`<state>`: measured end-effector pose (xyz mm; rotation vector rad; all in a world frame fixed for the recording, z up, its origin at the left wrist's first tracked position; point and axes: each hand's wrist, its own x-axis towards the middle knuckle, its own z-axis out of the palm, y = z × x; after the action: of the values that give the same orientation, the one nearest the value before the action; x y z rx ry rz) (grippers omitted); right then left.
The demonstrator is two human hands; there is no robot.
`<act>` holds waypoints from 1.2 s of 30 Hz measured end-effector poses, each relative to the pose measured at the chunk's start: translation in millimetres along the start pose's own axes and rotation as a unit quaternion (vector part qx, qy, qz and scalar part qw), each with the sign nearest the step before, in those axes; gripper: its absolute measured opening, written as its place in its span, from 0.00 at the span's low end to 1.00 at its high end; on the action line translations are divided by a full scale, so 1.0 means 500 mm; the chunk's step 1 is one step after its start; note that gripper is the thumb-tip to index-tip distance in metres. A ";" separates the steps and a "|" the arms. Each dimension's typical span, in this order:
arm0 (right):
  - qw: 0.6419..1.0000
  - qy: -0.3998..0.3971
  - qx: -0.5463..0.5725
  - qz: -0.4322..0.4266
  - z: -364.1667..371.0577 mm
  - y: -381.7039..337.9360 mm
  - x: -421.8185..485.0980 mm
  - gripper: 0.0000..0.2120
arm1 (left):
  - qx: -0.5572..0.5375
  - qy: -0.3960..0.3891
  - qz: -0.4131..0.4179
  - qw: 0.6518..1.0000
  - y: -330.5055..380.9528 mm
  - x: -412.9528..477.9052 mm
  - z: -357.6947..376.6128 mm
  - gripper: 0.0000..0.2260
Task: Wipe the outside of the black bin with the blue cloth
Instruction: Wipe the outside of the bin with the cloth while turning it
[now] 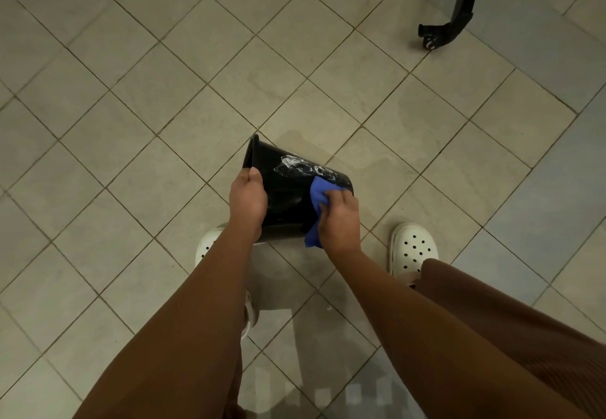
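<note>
- Currently, head view, holding: my left hand (247, 198) is curling round the wall of the black bin (288, 202) close to its rim, thumb on top, gripping it tipped on its side with the mouth facing up-left.
- Head view, wiping: my right hand (339, 221) is bunching the blue cloth (317, 194) under curled fingers and pressing it to the bin's wall near the base end.
- Head view, soil: white smears (296, 164) are lying on the upper wall, just beyond the cloth. I am judging that the next strokes should run from base toward rim across them, the left hand turning the bin to bring up unwiped wall.
- Head view, edges: the rim is sitting beside my left thumb, so strokes should be stopping short of it.
- Head view, room: the tiled floor (147, 90) is lying open ahead and to both sides. My white clogs (414, 248) are standing just below the bin, and a black wheeled leg (441, 29) is standing well apart, top right.
</note>
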<state>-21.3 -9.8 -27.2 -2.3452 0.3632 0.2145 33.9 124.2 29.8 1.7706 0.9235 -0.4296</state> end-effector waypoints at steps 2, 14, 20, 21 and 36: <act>1.000 -0.013 0.007 -0.010 0.002 0.010 -0.014 0.15 | -0.006 0.000 -0.007 1.000 0.001 0.001 -0.002 0.16; 0.982 -0.154 -0.104 -0.020 -0.011 0.036 -0.020 0.38 | -0.016 0.009 -0.002 1.000 0.000 0.000 -0.001 0.13; 0.985 -0.147 -0.077 -0.042 -0.010 0.026 -0.023 0.31 | 0.014 -0.023 0.018 0.999 0.004 0.003 -0.006 0.16; 0.985 -0.148 -0.072 -0.053 -0.011 0.023 -0.019 0.33 | 0.019 -0.026 0.021 0.999 0.004 0.002 -0.006 0.16; 0.968 -0.181 -0.161 -0.062 -0.011 0.000 -0.007 0.36 | 0.001 0.006 0.012 1.000 -0.001 0.003 -0.009 0.16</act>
<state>-24.3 -12.8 -22.5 -2.5649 -0.0002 0.6715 34.0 129.1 30.4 1.7861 0.9097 -0.4047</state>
